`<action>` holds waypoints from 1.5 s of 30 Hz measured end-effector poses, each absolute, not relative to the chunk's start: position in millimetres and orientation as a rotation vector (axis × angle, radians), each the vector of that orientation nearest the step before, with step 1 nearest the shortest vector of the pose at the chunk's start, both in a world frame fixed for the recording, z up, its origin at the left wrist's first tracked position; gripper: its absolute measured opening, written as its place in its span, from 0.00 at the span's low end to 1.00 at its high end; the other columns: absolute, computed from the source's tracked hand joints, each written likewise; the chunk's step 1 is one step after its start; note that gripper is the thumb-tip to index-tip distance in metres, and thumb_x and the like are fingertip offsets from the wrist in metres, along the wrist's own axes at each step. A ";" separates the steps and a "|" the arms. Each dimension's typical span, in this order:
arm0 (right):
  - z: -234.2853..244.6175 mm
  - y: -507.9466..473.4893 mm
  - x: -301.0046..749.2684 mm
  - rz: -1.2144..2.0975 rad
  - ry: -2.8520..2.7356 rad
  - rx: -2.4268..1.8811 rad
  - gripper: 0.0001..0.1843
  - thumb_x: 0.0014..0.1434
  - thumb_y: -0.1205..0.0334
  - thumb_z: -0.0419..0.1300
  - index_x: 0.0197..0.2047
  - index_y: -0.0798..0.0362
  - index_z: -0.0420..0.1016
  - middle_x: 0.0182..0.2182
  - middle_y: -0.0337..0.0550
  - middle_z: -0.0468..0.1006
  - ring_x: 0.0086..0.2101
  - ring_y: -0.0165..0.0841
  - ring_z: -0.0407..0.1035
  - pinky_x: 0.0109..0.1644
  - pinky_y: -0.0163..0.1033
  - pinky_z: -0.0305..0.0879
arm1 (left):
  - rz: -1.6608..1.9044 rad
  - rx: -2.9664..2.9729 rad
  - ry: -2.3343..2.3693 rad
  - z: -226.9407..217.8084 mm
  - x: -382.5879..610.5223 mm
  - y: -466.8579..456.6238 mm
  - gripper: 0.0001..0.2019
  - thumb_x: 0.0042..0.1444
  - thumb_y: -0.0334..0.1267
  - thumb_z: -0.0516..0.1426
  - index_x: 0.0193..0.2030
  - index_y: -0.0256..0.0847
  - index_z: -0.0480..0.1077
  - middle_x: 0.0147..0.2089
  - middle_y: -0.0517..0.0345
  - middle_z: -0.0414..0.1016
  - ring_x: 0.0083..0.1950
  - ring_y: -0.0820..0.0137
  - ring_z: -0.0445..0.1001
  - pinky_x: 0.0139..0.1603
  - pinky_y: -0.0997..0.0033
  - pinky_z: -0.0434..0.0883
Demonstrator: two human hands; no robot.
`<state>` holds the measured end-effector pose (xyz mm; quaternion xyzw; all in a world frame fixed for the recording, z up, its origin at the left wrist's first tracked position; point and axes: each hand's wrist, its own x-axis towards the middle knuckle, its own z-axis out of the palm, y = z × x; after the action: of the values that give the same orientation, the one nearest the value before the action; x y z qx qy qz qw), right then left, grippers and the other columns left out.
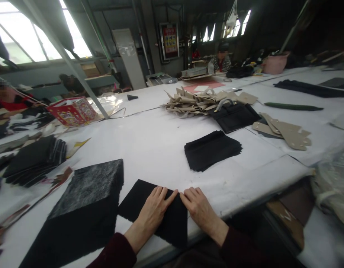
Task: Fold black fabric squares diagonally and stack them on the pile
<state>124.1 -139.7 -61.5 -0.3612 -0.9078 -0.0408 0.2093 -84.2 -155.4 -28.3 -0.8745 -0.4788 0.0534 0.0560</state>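
Observation:
A black fabric piece [174,223] lies at the table's front edge, its near corner reaching over that edge. My left hand [156,206] rests on top of it, fingers bent over the far edge and closed on the cloth. At the fabric's right corner, my right hand [198,208] has its fingers curled and pressed together on the edge. Both hands' tips nearly meet there; what lies under the fingertips is partly hidden. To the left is a larger black fabric sheet [77,227] with a greyish, fuzzy upper part. Farther off sits a stack of black fabric pieces [212,150].
Beyond the stack are a black bag [234,117] with a grey handle, a heap of beige pieces [188,102] and beige straps [289,130]. Folded black cloth [35,160] and a red box [73,111] stand left. Another person [222,61] sits at the far side.

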 end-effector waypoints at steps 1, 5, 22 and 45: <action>-61.3 -140.4 124.5 -0.110 -2.516 -1.013 0.13 0.63 0.72 0.54 0.51 0.59 0.71 0.35 0.45 0.69 0.36 0.37 0.60 0.41 0.44 0.56 | 0.165 -2.647 -1.450 -29.9 -84.1 -155.7 0.36 0.56 0.22 0.50 0.70 0.51 0.51 0.50 0.50 0.65 0.51 0.60 0.66 0.57 0.56 0.65; -62.6 -143.2 126.2 -0.069 -2.476 -1.070 0.11 0.63 0.72 0.55 0.49 0.58 0.71 0.35 0.45 0.69 0.36 0.37 0.60 0.40 0.44 0.56 | 0.163 -2.649 -1.427 -34.5 -85.2 -155.7 0.39 0.56 0.22 0.50 0.71 0.55 0.46 0.55 0.50 0.63 0.54 0.59 0.65 0.61 0.54 0.62; -56.6 -146.8 131.1 0.436 -2.053 -1.346 0.20 0.61 0.76 0.48 0.52 0.51 0.70 0.39 0.45 0.71 0.40 0.37 0.65 0.45 0.43 0.62 | 0.122 -2.663 -1.473 -37.9 -86.4 -156.1 0.42 0.53 0.20 0.49 0.72 0.57 0.44 0.56 0.50 0.64 0.58 0.58 0.63 0.63 0.51 0.61; -62.3 -171.0 125.0 0.288 -2.239 -1.162 0.11 0.64 0.73 0.48 0.39 0.55 0.71 0.35 0.46 0.68 0.37 0.37 0.59 0.42 0.44 0.55 | 0.192 -2.897 -1.075 -5.8 -39.3 -115.3 0.05 0.62 0.30 0.55 0.35 0.36 0.69 0.37 0.50 0.71 0.38 0.63 0.70 0.40 0.62 0.68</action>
<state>125.0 -171.0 -62.3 -0.4371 -0.8422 0.1084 0.2965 -39.3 -115.3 -5.8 -0.9354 -0.3472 0.0620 0.0230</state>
